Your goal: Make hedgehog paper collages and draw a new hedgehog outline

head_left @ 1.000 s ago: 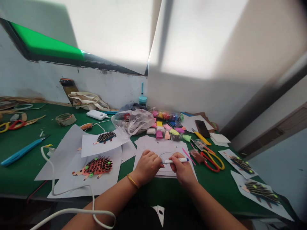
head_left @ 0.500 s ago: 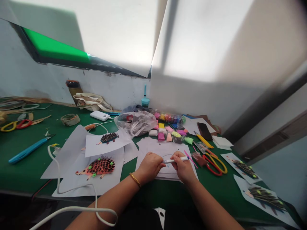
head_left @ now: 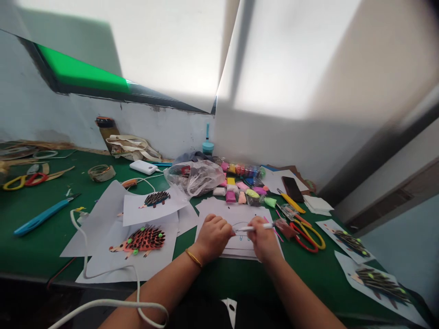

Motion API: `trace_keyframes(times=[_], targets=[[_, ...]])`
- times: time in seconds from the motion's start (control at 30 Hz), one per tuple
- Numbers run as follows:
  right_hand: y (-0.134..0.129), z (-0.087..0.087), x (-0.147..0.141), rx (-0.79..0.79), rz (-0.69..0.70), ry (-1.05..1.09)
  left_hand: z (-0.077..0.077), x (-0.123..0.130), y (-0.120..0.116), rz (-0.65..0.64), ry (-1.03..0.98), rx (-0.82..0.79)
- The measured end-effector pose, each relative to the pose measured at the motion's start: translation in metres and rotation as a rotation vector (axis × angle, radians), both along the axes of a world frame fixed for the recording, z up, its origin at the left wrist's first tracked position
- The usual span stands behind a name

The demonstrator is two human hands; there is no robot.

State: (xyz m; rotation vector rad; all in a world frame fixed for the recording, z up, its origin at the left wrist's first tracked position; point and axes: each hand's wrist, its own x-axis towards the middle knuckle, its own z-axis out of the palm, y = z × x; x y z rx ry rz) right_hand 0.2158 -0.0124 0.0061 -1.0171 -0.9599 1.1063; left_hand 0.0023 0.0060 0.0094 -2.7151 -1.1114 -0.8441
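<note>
White paper sheets (head_left: 212, 209) lie stacked on the green table, with a thin curved line and small blue marks drawn on the top one. My right hand (head_left: 264, 238) is closed round a white pen (head_left: 244, 228), its tip pointing left toward my left fingertips. On the left part of the stack rests my left hand (head_left: 215, 236), fingers curled and pressed together. Whether anything small is between those fingertips is hidden.
Left are hedgehog pictures (head_left: 146, 240), a white cable (head_left: 85, 256) and a blue cutter (head_left: 43, 217). Behind the stack lie colored clay packets (head_left: 230, 196) and a plastic bag (head_left: 202, 176). Scissors (head_left: 305, 237), a yellow cutter (head_left: 292, 201) and a phone (head_left: 292, 188) are at right.
The pen has turned slightly in my right hand, and its dark end by the hand no longer shows. The blue marks on the paper show more clearly. My left hand has barely moved.
</note>
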Motion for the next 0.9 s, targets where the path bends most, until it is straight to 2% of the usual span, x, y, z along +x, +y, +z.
trace_keyframes(times=[0.1, 0.2, 0.27, 0.33, 0.4, 0.5, 0.63, 0.9], targets=[[0.008, 0.013, 0.038, 0.043, -0.206, 0.058, 0.002, -0.011, 0.008, 0.198, -0.122, -0.01], [0.011, 0.016, 0.055, 0.064, -0.269, -0.088, 0.001, -0.008, 0.014, 0.169, -0.179, -0.1], [0.01, 0.01, 0.047, 0.024, -0.232, -0.211, -0.002, -0.002, 0.016, 0.126, -0.199, -0.163], [0.008, 0.0, 0.031, -0.017, -0.092, -0.33, -0.004, 0.001, 0.016, 0.087, -0.196, -0.213], [0.006, -0.008, 0.016, -0.058, -0.009, -0.433, -0.007, -0.001, 0.016, 0.055, -0.17, -0.255], [0.003, -0.015, 0.004, -0.078, -0.019, -0.55, -0.009, -0.006, 0.017, 0.024, -0.1, -0.303], [-0.001, -0.013, 0.001, -0.021, -0.053, -0.67, -0.01, -0.006, 0.02, 0.023, -0.035, -0.328], [-0.003, -0.017, 0.001, 0.006, 0.004, -0.704, -0.011, -0.005, 0.02, 0.028, -0.065, -0.361]])
